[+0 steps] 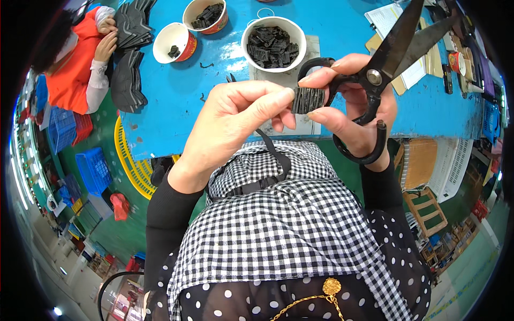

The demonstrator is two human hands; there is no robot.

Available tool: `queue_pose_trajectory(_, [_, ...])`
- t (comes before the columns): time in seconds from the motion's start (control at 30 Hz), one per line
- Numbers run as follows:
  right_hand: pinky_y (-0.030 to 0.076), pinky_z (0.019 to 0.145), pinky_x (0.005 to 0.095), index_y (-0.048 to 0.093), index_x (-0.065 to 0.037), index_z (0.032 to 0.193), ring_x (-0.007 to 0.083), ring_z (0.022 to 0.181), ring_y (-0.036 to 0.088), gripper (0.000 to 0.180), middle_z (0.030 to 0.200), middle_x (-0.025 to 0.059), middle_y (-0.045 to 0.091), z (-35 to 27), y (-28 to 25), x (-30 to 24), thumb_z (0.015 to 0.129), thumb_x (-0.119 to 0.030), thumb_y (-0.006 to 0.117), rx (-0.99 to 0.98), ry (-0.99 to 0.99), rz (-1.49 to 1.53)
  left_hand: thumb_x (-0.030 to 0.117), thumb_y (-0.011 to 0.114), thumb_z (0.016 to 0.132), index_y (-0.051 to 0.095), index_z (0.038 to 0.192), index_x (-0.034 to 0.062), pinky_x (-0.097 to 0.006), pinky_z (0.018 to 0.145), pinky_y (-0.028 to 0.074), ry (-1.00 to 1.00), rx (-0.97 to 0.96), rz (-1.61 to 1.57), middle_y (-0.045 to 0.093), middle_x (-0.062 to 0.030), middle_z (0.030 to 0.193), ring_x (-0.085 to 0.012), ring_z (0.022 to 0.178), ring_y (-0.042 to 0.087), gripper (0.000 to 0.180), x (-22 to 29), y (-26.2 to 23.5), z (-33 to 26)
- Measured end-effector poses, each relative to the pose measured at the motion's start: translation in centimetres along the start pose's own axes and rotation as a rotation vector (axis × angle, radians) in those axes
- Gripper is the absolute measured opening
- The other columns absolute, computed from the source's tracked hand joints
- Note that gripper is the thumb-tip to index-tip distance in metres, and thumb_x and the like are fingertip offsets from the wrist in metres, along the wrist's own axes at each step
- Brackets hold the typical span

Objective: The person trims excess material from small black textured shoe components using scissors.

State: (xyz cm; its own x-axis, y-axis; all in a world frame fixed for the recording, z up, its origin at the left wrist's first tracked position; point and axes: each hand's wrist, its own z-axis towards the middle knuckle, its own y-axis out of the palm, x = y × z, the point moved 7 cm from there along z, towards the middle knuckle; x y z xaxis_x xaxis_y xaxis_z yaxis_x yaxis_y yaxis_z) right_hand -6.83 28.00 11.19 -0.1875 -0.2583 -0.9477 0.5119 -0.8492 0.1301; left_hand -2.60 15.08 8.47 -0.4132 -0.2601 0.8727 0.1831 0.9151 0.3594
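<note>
A small black ribbed piece (308, 100) is held up over the table's near edge, pinched from both sides. My left hand (230, 115) grips its left end between thumb and fingertips. On the other side, the thumb and forefinger of my right hand (350, 128) touch it too. Large black scissors (373, 78) hang on that same right hand, their handle loops around the fingers. Their blades are spread and point up and away to the right. Just beyond my hands stands a white bowl (274, 70) filled with similar black pieces (270, 47).
Two red-and-white paper bowls (187, 45) (220, 24) with black pieces stand farther left on the blue table (160, 123). Stacked dark curved parts (127, 80) lie by a co-worker in red (69, 75). Papers (412, 72) and tools lie right. A yellow basket (128, 166) stands below left.
</note>
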Motion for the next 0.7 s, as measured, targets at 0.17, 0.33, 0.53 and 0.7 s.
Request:
queue_pose_trajectory(0.17, [0.045, 0.072, 0.0283, 0.042, -0.002, 0.109, 0.0162, 0.079, 0.057, 0.053, 0.093, 0.0164, 0.059, -0.2, 0.3, 0.0, 0.064, 0.000, 0.070, -0.061, 0.042, -0.012, 0.019, 0.053, 0.086, 0.062, 0.084, -0.0002, -0.020, 0.061, 0.043, 0.086, 0.110, 0.068, 0.060, -0.0032, 0.071, -0.0068, 0.065, 0.053, 0.021, 0.4, 0.1, -1.0])
queue_pose_trajectory(0.33, [0.045, 0.072, 0.0293, 0.044, -0.002, 0.108, 0.0209, 0.087, 0.058, 0.052, 0.093, 0.0160, 0.059, -0.6, 0.5, -0.8, 0.062, 0.006, 0.069, -0.098, -0.079, -0.149, 0.019, 0.053, 0.086, 0.061, 0.087, -0.0003, -0.020, 0.062, 0.043, 0.100, 0.133, 0.034, 0.060, -0.0028, 0.071, -0.0060, 0.066, 0.053, 0.021, 0.1, 0.4, -1.2])
queue_pose_trajectory(0.53, [0.046, 0.073, 0.0292, 0.043, -0.001, 0.109, 0.0217, 0.089, 0.057, 0.053, 0.095, 0.0166, 0.059, -1.1, -0.1, -1.1, 0.063, 0.005, 0.068, -0.138, -0.133, -0.239, 0.011, 0.058, 0.082, 0.060, 0.095, -0.0007, -0.019, 0.068, 0.044, 0.168, 0.134, 0.005, 0.059, -0.0037, 0.086, -0.0051, 0.078, 0.054, 0.018, 0.1, 1.8, -1.1])
queue_pose_trajectory(0.7, [0.045, 0.069, 0.0270, 0.041, -0.001, 0.112, 0.0167, 0.077, 0.056, 0.056, 0.093, 0.0155, 0.059, -0.8, 0.0, -0.8, 0.064, -0.002, 0.071, -0.062, 0.049, 0.060, 0.005, 0.059, 0.080, 0.058, 0.099, -0.0037, -0.020, 0.065, 0.048, 0.112, 0.167, -0.002, 0.061, -0.0058, 0.086, -0.0080, 0.073, 0.058, 0.021, 0.5, 1.7, -1.7])
